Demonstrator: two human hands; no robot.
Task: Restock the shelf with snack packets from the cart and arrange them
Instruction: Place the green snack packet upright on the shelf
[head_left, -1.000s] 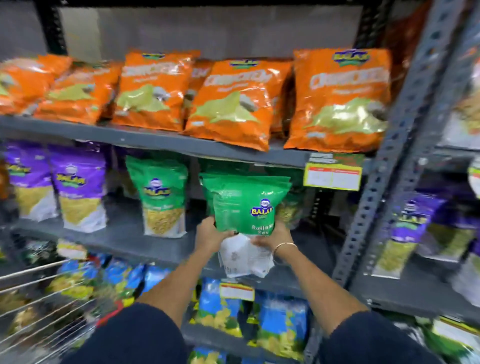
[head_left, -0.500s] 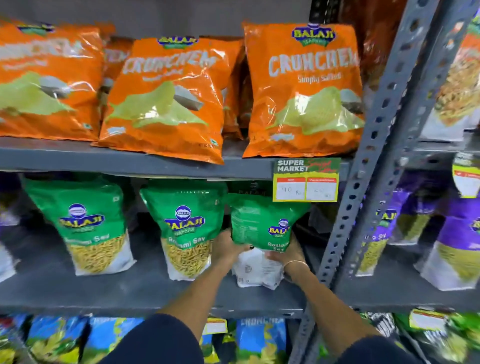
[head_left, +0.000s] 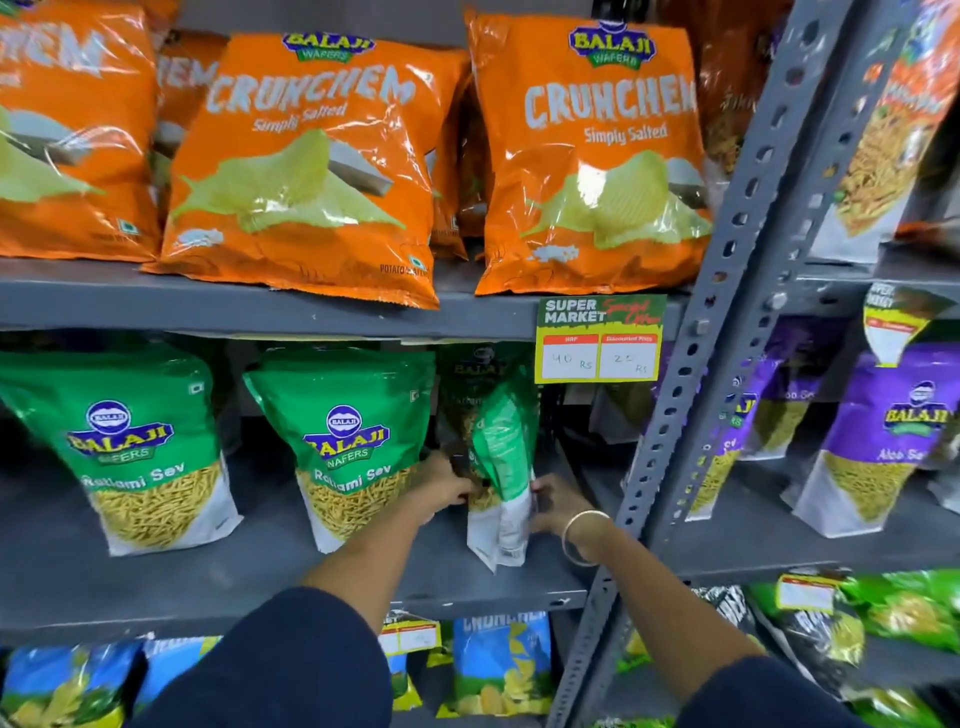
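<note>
A green Ratlami Sev packet (head_left: 503, 483) stands edge-on on the grey middle shelf (head_left: 363, 571), at its right end. My left hand (head_left: 441, 486) grips its left side and my right hand (head_left: 558, 506), with a bangle on the wrist, presses its right side. Behind it another green packet (head_left: 475, 379) stands in shadow. Two more green Ratlami Sev packets (head_left: 345, 441) (head_left: 135, 447) stand upright to the left, facing front.
Orange Crunchem chip bags (head_left: 587, 156) fill the shelf above. A price tag (head_left: 600, 338) hangs off that shelf's edge. A perforated grey upright (head_left: 727, 322) divides off the right bay with purple Aloo Sev packets (head_left: 883, 436). Blue packets (head_left: 498, 665) sit on the shelf below.
The view has moved closer and to the right. The held green packet has turned from facing front to edge-on and gone down onto the shelf, with both hands still on it.
</note>
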